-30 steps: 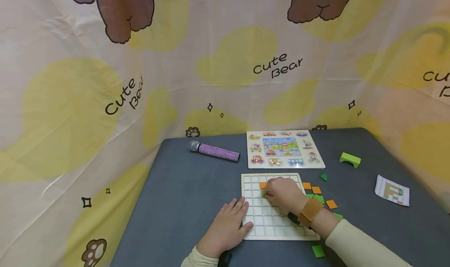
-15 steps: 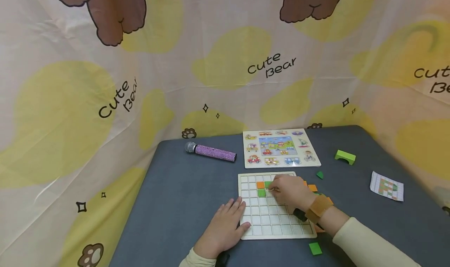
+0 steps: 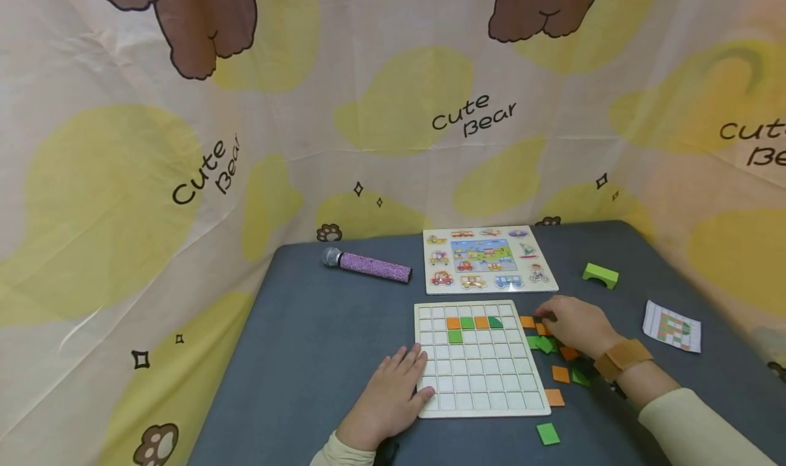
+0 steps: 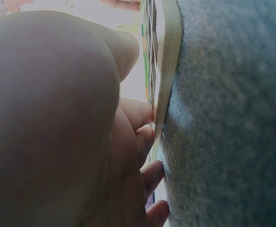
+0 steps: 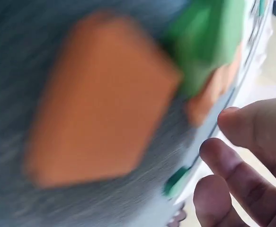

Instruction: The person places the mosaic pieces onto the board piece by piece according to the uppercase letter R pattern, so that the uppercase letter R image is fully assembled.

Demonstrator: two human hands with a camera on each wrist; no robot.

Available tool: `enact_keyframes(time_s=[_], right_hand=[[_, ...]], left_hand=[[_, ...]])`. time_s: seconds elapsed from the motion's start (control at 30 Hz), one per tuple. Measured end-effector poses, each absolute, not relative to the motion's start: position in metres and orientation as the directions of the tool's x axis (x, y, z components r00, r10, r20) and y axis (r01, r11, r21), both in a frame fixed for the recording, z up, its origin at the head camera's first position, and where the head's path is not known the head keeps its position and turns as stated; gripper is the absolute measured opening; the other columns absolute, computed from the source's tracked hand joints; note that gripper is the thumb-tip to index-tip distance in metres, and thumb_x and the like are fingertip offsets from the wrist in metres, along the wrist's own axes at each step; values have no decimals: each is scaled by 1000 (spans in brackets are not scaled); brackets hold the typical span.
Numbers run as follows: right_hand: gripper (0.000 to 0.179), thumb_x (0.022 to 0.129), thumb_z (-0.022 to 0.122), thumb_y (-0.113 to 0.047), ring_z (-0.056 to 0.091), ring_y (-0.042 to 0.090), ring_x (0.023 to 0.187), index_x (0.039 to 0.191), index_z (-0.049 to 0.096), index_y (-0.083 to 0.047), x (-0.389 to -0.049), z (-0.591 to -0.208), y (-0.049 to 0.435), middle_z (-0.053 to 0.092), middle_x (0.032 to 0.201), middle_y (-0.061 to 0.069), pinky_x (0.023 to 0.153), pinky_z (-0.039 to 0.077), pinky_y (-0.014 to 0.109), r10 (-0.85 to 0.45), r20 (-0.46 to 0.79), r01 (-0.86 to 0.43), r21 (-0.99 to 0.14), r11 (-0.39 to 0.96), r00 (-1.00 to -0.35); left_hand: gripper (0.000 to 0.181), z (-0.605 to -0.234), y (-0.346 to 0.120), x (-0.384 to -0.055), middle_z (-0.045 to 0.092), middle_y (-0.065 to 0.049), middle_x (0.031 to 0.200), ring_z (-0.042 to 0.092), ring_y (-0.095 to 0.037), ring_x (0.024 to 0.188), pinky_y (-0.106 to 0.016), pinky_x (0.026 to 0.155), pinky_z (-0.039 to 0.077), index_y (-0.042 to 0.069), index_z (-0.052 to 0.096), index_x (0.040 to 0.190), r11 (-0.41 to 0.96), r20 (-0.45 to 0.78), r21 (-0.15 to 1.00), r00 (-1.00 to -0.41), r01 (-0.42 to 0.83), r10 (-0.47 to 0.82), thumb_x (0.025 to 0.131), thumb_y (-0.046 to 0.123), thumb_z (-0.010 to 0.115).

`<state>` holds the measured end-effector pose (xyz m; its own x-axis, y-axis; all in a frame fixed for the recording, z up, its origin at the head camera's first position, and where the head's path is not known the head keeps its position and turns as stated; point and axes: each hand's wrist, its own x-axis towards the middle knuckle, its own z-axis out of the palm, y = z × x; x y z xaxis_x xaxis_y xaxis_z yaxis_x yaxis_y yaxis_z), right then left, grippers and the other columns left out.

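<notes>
A white grid board (image 3: 479,363) lies on the grey table. In one row near its top sit an orange tile (image 3: 453,323), a green tile (image 3: 467,323), another orange tile and a dark green piece (image 3: 495,323); a second green tile (image 3: 454,336) is just below. My left hand (image 3: 387,398) rests on the board's left edge, fingers extended. Right of the board, my right hand (image 3: 580,326) hovers at the loose tiles, fingertips near an orange tile (image 3: 542,329). In the right wrist view, its fingers (image 5: 227,156) are apart with nothing between them.
Several loose orange and green tiles (image 3: 548,434) lie along the board's right side. Behind it are a vehicle picture puzzle (image 3: 491,285) and a purple microphone (image 3: 374,266). A green arch block (image 3: 600,275) and a pattern card (image 3: 672,326) lie at the right.
My right hand has moved off the board to the loose tiles at the right, uncovering an orange tile and a dark green piece in the row. My left hand stays on the board's edge.
</notes>
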<state>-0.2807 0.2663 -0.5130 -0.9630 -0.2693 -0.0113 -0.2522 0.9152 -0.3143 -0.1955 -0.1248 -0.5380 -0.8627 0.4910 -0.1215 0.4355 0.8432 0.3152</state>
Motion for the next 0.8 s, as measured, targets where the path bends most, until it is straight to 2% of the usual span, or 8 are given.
enact_keyframes(time_s=[0.1,0.27,0.47,0.63,0.8], right_hand=[[19,98,78,-17,66,22,91,115,83,-11,-278,-517,274,75,113,10,79,60,53,-263,-23,-241,-326,914,-965],[19,96,81,-20,69,24,95,114,84,-13,-277,-518,270,76,114,8,81,61,54,-309,31,-303,-312,901,-951],[22,94,81,-16,63,18,83,115,83,-9,-282,-517,260,77,109,6,71,58,42,-333,5,-319,-300,899,-943],[21,94,81,-14,62,16,79,113,83,-7,-286,-518,249,77,106,7,67,58,39,-321,-16,-306,-263,915,-947],[20,91,79,-12,57,15,66,110,83,-6,-285,-511,247,75,96,5,56,50,35,-292,-29,-277,-234,932,-956]], left_hand=[[68,-539,-125,-196,34,-3,172,30,-30,158,-56,125,29,13,43,165,842,-122,321,-863,433,490,110,51,52],[67,-541,-127,-196,33,-3,173,30,-31,158,-56,125,28,12,43,165,839,-116,331,-864,432,490,111,51,52],[67,-540,-127,-195,34,-3,173,30,-31,158,-57,125,29,12,43,165,836,-113,338,-863,432,492,111,51,52],[69,-539,-126,-196,34,-4,172,30,-32,158,-57,125,28,12,43,165,833,-125,359,-863,421,490,110,53,52],[69,-538,-126,-198,34,-5,172,29,-34,158,-59,125,27,11,42,165,826,-123,365,-857,430,500,111,53,51]])
